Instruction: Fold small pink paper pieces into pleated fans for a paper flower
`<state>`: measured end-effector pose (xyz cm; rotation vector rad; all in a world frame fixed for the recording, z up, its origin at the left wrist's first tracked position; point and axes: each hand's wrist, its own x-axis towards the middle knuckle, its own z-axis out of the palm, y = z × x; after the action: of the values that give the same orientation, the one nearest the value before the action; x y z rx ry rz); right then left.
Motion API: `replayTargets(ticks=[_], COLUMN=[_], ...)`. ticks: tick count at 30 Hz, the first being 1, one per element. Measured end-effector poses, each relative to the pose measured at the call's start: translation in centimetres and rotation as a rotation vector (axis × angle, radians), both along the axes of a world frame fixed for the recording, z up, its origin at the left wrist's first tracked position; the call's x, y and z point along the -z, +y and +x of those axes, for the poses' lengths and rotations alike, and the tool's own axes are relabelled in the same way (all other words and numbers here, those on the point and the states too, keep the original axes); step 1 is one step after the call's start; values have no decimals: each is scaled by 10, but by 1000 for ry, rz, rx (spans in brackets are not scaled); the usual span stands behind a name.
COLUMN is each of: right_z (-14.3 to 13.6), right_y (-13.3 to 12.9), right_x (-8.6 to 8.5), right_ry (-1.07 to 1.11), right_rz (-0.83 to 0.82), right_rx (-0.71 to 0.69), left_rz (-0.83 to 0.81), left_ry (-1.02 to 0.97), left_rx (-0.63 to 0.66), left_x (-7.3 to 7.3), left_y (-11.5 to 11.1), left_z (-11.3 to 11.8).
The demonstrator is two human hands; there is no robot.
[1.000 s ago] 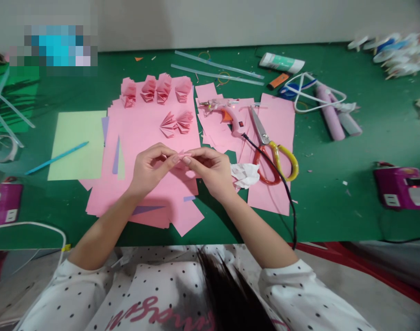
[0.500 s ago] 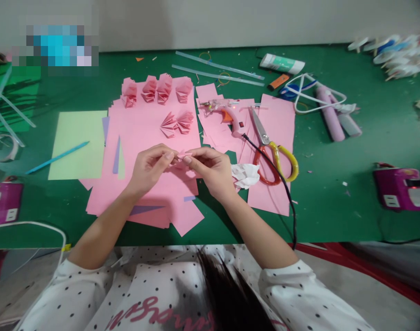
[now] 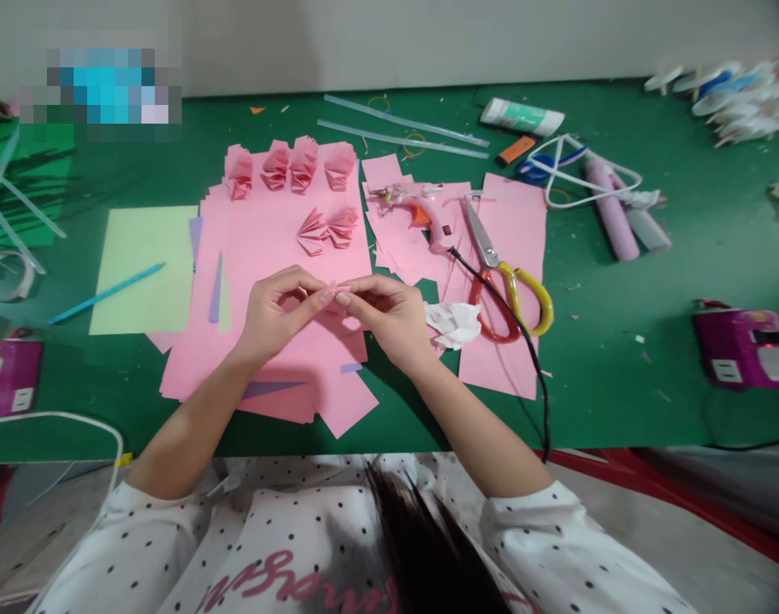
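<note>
A small folded pink paper [image 3: 336, 288] is pinched between my two hands, mostly covered by the fingertips. My left hand [image 3: 279, 311] grips its left side with thumb and forefinger. On its right side, my right hand [image 3: 389, 317] holds it the same way. Below lies a stack of pink sheets [image 3: 262, 239]. Fan-folded pink pieces [image 3: 302, 166] stand in a row along the stack's far edge, and two joined ones [image 3: 329, 230] lie just beyond my hands.
Right of the stack are a pink glue gun [image 3: 428, 213] with a black cord, scissors [image 3: 492, 260] and crumpled white tissue [image 3: 454, 324]. A blue pencil [image 3: 108, 292] lies on pale green paper [image 3: 140, 247]. Purple devices [image 3: 741, 350] sit at both sides.
My left fingertips have moved slightly right, closer to my right thumb, and cover more of the small folded paper. The things on the table have stayed in place.
</note>
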<state>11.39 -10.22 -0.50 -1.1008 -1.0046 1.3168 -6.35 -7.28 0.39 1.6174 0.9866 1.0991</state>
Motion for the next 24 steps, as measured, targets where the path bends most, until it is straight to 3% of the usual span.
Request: replayTargets(ticks=[24], right_z=[-2], right_y=[-3], right_x=[-1], right_ry=[-21], right_rz=[10], right_rx=[-16], left_rz=[39], left_ry=[-10], left_rx=[5], left_x=[0], left_y=[-5], left_z=[5])
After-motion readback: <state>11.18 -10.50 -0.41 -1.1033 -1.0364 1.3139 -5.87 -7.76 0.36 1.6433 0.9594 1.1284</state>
